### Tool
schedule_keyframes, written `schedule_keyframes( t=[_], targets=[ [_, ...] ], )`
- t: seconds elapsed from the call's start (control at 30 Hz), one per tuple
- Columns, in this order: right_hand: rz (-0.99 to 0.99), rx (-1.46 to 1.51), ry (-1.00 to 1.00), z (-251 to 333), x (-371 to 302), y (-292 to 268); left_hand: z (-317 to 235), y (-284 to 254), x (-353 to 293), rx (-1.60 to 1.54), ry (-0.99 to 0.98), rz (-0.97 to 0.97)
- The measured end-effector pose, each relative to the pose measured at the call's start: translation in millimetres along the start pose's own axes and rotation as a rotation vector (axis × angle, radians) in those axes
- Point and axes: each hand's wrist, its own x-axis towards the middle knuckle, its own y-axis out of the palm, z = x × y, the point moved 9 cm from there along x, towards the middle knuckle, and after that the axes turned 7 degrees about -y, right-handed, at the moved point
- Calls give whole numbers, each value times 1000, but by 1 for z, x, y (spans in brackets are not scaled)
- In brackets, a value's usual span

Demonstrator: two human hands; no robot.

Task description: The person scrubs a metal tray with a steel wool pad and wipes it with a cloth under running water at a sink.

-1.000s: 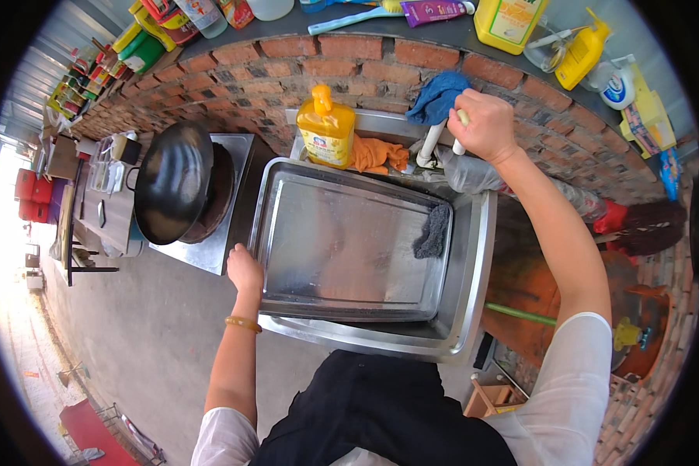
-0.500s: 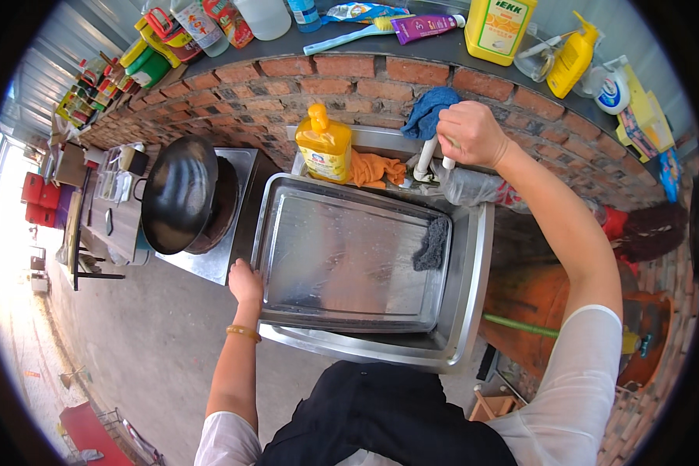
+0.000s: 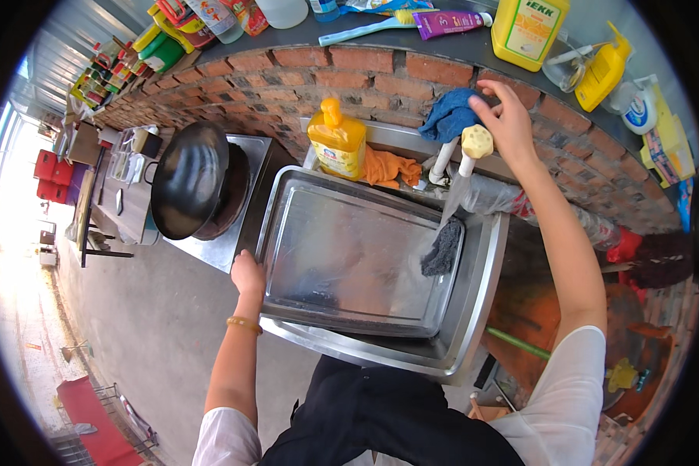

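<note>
A large steel tray (image 3: 349, 256) lies tilted in the steel sink (image 3: 474, 326). My left hand (image 3: 247, 273) grips the tray's left rim. My right hand (image 3: 509, 116) hovers just above the tap's pale yellow knob (image 3: 478, 141), fingers apart and holding nothing, beside a blue cloth (image 3: 449, 115). Water streams from the tap (image 3: 452, 194) down onto a dark scouring pad (image 3: 443, 248) that rests at the tray's right edge.
A yellow soap bottle (image 3: 338, 140) and an orange cloth (image 3: 388, 167) sit at the sink's back. A black wok (image 3: 190, 179) stands on a burner to the left. The brick wall's ledge (image 3: 412, 46) carries bottles, a brush and a tube.
My right hand has come off the tap knob and now hovers above it, and water runs from the tap. My left hand stays on the tray's rim.
</note>
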Motion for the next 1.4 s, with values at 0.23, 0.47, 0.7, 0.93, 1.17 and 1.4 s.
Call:
schedule_keyframes(
  t=[0.23, 0.47, 0.7, 0.93, 1.17, 1.4],
  targets=[
    [-158, 256, 88, -15, 4, -40, -4, 1, 2, -42, 55, 40],
    [-709, 690, 220, 2, -181, -64, 20, 14, -11, -210, 116, 69],
    [-451, 418, 694, -50, -331, 99, 18, 27, -14, -318, 207, 63],
    [404, 324, -127, 122, -281, 320, 23, 29, -12, -361, 184, 58],
    [254, -112, 251, -59, -269, 335, 11, 21, -17, -401, 135, 111],
    [21, -290, 656, -210, -405, 257, 6, 17, -15, -430, 166, 112]
  ],
)
